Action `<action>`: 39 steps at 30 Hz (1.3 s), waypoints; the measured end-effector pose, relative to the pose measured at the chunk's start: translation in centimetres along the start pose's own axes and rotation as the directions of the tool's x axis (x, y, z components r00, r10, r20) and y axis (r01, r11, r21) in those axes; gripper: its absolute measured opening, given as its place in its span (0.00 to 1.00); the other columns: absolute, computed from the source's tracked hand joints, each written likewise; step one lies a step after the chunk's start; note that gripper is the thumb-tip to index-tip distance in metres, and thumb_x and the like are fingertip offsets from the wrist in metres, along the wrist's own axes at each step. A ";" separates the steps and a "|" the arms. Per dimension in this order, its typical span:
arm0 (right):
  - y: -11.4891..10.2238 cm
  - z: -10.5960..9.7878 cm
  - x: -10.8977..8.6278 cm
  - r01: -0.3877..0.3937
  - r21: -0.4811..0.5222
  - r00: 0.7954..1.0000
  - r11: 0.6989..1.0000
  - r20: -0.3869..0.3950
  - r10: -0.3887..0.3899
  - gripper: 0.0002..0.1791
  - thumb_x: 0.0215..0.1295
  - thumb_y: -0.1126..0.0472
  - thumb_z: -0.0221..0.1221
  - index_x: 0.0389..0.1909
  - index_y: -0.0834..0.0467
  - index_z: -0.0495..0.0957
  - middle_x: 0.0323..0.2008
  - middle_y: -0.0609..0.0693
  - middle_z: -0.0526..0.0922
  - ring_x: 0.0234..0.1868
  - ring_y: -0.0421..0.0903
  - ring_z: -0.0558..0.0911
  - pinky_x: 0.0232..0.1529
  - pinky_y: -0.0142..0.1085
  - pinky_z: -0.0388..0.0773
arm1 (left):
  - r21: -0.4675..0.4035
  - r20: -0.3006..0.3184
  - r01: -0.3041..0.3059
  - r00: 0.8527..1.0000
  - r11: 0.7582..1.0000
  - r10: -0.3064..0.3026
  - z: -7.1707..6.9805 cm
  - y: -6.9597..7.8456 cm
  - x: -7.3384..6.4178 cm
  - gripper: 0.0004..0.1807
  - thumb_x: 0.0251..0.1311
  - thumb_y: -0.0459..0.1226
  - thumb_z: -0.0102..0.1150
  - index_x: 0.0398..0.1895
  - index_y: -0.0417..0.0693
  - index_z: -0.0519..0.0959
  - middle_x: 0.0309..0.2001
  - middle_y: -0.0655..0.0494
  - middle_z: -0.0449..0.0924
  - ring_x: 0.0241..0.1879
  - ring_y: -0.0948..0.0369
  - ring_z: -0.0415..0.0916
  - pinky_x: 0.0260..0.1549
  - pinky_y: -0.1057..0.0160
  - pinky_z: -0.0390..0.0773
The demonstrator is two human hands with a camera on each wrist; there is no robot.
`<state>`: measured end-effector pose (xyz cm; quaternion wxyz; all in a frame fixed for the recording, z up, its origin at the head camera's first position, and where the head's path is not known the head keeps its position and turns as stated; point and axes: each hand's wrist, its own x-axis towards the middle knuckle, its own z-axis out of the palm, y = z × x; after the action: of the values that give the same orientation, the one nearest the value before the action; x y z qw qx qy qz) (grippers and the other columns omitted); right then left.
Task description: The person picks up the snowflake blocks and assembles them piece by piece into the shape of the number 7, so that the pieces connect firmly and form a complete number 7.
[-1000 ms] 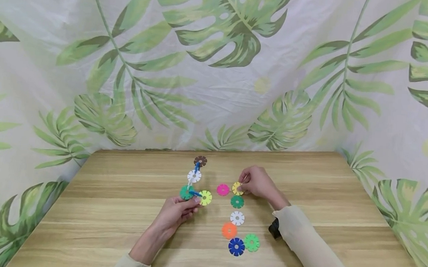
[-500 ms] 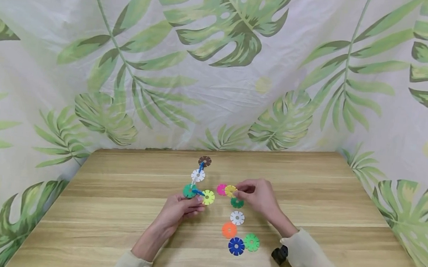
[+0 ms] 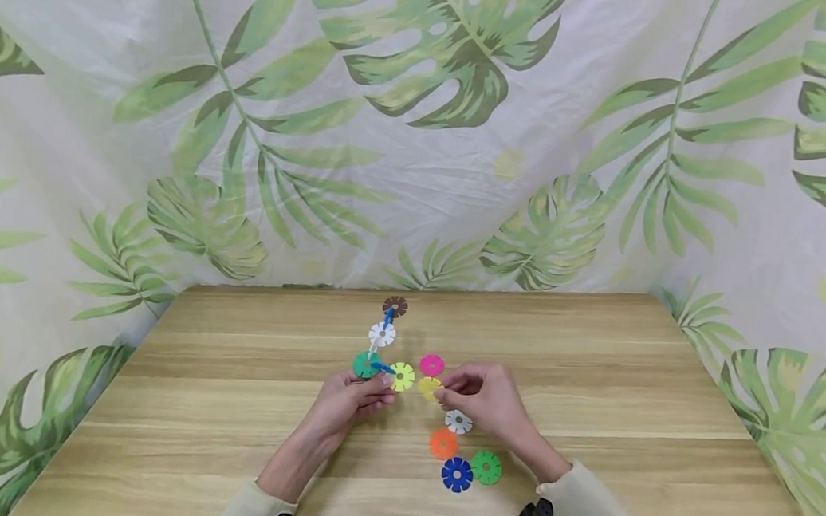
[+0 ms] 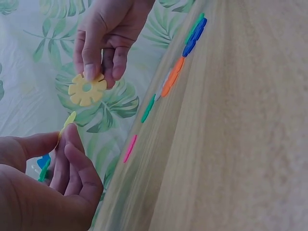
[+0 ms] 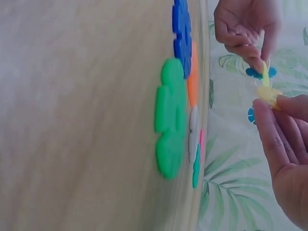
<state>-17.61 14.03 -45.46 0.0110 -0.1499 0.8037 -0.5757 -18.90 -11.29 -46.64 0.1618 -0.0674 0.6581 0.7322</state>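
Yellow notched disc [image 4: 87, 95], one: above the tabletop [image 3: 234, 349], clamped in the fingers of the right hand [image 3: 487, 397]. Linked disc chain [image 3: 376, 338], one: nearby, left hand [image 3: 341, 403] with fingers pinching its lime end, brown end toward the far edge. Loose discs on tabletop, six: pink disc [image 3: 425, 365] nearest far edge, dark green disc [image 4: 148, 109], white disc [image 3: 453, 422], orange disc [image 3: 438, 445], blue disc [image 3: 450, 476], light green disc [image 3: 482, 473].

A wood-grained table [image 3: 217, 388] — pale, streaked — stands before a wrinkled white cloth [image 3: 418, 190] printed with green leaves [image 3: 464, 94].
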 end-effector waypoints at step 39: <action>-0.9 2.0 -0.1 0.097 -0.061 0.994 0.993 -0.046 -0.100 0.03 0.63 0.67 0.72 0.34 0.62 0.87 0.31 0.55 0.90 0.31 0.44 0.89 0.33 0.26 0.85 | -0.062 0.041 0.002 0.999 0.998 0.001 0.7 0.5 -0.8 0.09 0.70 0.32 0.62 0.47 0.34 0.81 0.33 0.58 0.86 0.33 0.66 0.79 0.38 0.71 0.82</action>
<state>-16.94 11.96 -45.27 -0.0413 -0.1755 0.8120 -0.5550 -18.18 -10.77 -45.87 0.1732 -0.0577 0.6317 0.7534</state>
